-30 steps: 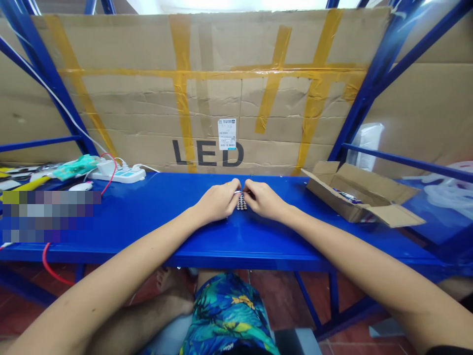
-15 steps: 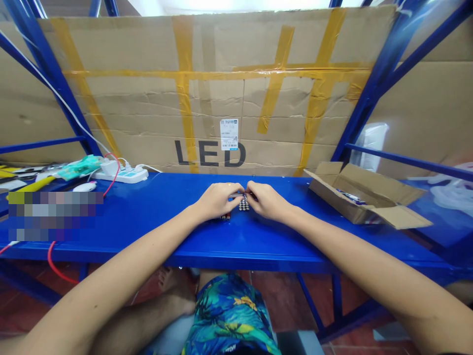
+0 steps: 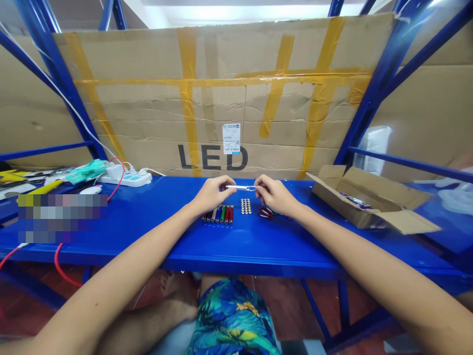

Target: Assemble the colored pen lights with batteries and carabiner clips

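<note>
Silver rod (image 3: 240, 187) before "LED"-printed cardboard (image 3: 148, 123)

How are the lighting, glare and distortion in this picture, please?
Head view: ceiling light blown out white; wide lens splays the blue rack posts; soft glare on the blue shelf; a pixelated patch at left; the thin silver piece held by left hand and right hand looks sharp.

Blue metal bench (image 3: 236, 246), row of coloured tubes (image 3: 219, 214), block of button cells (image 3: 246, 206), red clips (image 3: 266, 212), open cardboard box (image 3: 373, 204), power strip (image 3: 125, 176)
</note>
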`<state>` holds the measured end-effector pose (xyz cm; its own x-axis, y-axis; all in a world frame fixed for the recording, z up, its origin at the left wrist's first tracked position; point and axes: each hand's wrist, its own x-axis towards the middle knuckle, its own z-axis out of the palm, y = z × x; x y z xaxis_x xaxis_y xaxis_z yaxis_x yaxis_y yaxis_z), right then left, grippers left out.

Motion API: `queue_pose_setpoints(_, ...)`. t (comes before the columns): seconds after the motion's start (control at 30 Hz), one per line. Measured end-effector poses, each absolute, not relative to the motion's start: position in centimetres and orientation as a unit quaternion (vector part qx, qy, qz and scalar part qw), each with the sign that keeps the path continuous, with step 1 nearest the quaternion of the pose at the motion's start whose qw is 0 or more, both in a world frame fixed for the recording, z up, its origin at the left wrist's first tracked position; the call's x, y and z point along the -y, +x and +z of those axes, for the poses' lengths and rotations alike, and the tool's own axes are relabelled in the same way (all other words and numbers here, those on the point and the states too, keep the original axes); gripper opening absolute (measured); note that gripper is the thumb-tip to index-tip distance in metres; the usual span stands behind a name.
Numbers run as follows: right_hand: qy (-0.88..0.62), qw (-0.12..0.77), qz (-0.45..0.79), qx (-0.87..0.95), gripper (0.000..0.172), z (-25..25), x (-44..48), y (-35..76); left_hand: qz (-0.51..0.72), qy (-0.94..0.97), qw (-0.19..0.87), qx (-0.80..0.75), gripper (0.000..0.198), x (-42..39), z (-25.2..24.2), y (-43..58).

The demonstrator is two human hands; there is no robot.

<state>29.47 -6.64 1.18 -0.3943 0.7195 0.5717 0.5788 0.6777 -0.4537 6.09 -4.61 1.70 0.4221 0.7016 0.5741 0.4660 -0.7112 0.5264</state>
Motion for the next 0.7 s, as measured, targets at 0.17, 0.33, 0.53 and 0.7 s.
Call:
queue_pose_setpoints(0.17, -0.386, 0.373, 0.052, 0.842, 0.025, 1.4, 6.8, 29.6, 0.435, 0.82, 0.177, -0.328, 0.014, 4.8, 1.5, 6.4)
queue_pose_setpoints(0.33, -0.322, 0.335, -0.039, 0.885, 0.026, 1.4, 7.9, 28.3, 0.443, 0.847, 0.123, -0.266, 0.004, 5.7, 1.5, 7.3)
queue_pose_setpoints(0.53, -0.348, 0.287, -0.131, 0.883, 0.026, 0.7, 7.5, 28.3, 0.441, 0.841, 0.164, -0.268, 0.019, 5.6, 1.1, 7.8)
queue_pose_setpoints(0.7, -0.356, 0.275, -0.176, 0.876, 0.024, 0.6, 6.7, 29.2, 0.535, 0.685, 0.407, -0.281, 0.044, 4.0, 1.6, 7.3)
